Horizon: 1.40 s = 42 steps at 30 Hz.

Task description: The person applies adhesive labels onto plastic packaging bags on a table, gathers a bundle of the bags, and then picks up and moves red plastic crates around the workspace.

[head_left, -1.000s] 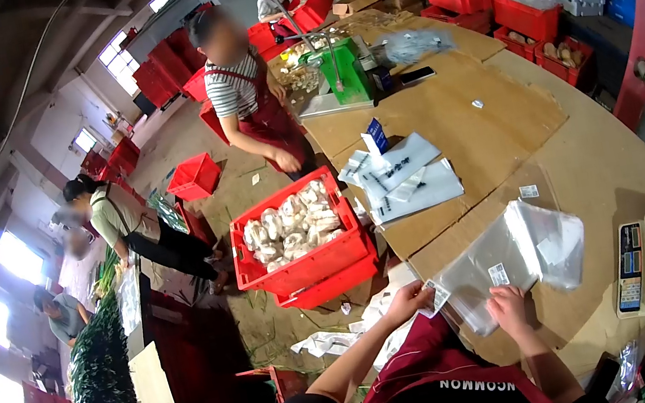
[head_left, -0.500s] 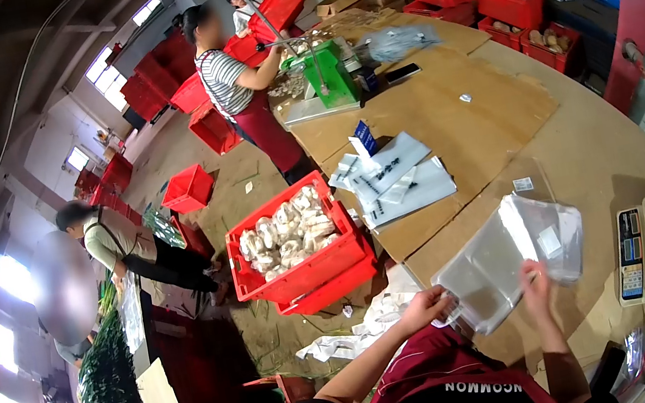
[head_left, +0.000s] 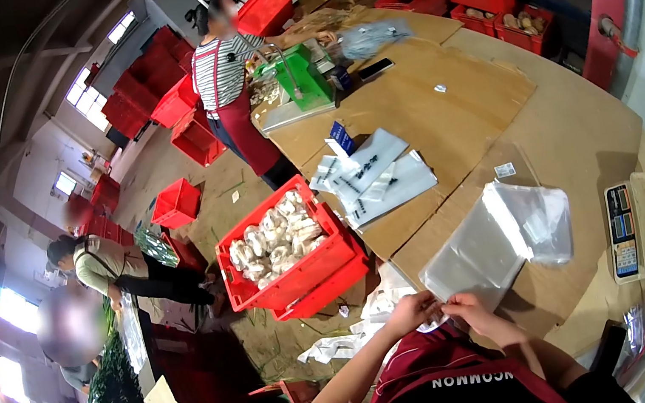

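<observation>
Change: right hand [head_left: 470, 312] was over the clear bags [head_left: 471, 260] 0.5 s ago; now drawn in beside left hand [head_left: 413, 313], fingertips meeting at a small white slip [head_left: 434, 324]. Judged: handling has shifted from bag face to slip. Left fingers pinched on slip; right fingers bunched narrow, grip cannot be told. Bags lie flat on table [head_left: 585, 122], just beyond both hands.

Count: hands, two; slip, one; loose label [head_left: 505, 170] beyond bags, one; scale [head_left: 623, 230], one; phone [head_left: 376, 68], one; printed bags [head_left: 400, 189], at least two; clear bags overlap, number uncertain.
</observation>
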Tool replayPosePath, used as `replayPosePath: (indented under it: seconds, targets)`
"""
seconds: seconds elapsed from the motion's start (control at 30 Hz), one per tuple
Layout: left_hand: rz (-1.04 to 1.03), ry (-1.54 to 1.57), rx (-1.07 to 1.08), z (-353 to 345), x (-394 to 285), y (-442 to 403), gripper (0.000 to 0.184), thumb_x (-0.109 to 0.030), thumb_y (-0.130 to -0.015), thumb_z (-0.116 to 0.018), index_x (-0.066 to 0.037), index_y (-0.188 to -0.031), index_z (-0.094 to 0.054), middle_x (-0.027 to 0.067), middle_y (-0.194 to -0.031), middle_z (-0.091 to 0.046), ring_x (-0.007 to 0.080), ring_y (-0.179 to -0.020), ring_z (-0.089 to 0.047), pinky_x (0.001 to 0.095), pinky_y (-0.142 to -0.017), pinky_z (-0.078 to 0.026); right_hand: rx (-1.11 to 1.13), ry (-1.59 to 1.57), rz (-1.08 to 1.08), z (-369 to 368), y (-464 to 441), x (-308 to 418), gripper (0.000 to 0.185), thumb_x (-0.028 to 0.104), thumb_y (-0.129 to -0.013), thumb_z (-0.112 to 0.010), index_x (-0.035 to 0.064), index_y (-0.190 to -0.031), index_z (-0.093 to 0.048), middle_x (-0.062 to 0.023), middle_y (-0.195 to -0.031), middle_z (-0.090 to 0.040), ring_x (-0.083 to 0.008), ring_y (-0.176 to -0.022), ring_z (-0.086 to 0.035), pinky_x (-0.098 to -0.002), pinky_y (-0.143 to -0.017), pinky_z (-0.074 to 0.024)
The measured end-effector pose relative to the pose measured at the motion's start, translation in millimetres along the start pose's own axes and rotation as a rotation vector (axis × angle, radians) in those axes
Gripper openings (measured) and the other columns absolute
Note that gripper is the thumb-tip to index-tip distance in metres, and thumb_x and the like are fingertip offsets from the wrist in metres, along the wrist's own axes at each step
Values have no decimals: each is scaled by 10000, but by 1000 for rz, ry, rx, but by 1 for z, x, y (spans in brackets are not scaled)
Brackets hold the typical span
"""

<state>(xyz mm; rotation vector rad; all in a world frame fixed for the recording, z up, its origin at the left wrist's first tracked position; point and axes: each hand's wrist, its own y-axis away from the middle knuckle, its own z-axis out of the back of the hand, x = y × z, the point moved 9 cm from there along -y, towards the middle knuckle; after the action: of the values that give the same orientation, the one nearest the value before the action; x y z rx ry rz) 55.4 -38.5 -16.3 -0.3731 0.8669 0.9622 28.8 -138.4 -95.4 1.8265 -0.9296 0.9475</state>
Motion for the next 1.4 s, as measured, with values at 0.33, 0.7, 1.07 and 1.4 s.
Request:
replayPosePath:
  seconds: [0.33, 0.7, 1.07, 1.4]
  targets:
    - [183, 384, -2, -5, 40, 1, 137, -55, -828, -523, -5, -956, -534, 6, -784, -563, 70, -724, -523, 230, -652, -441, 60, 204, 176, -8, -19, 31, 149, 83, -724, -646, 11, -823, -562, 3, -702, -552, -53, -657, -496, -209, -583, -417]
    - [99, 50, -145, 19, -7, -24, 273, -252, -750, -613, 5, -809, -544, 141, -651, -569, 236, -566, -556, 330, -542, -440, -80, 123, 204, 15, -12, 53, 110, 104, -759, -621, 22, -738, -551, 11, -671, -548, -44, -603, -476, -189, -544, -384]
    - [195, 33, -142, 24, 24, 14, 264, -269, -784, -563, -13, -842, -529, 179, -722, -565, 305, -684, -566, 357, -624, -444, -712, 1477, 126, 138, -31, 64, 488, 379, -684, -653, 89, -1044, -496, -144, -837, -593, -300, -708, -578, -394, -631, -444]
    - [281, 409, -45, -7, 29, -1, 149, -146, -760, -538, -12, -815, -506, 50, -606, -535, 100, -555, -528, 262, -496, -427, -423, 1384, 694, 74, 8, 62, 97, 173, -644, -648, 122, -711, -601, -40, -782, -543, -248, -776, -475, -351, -753, -333]
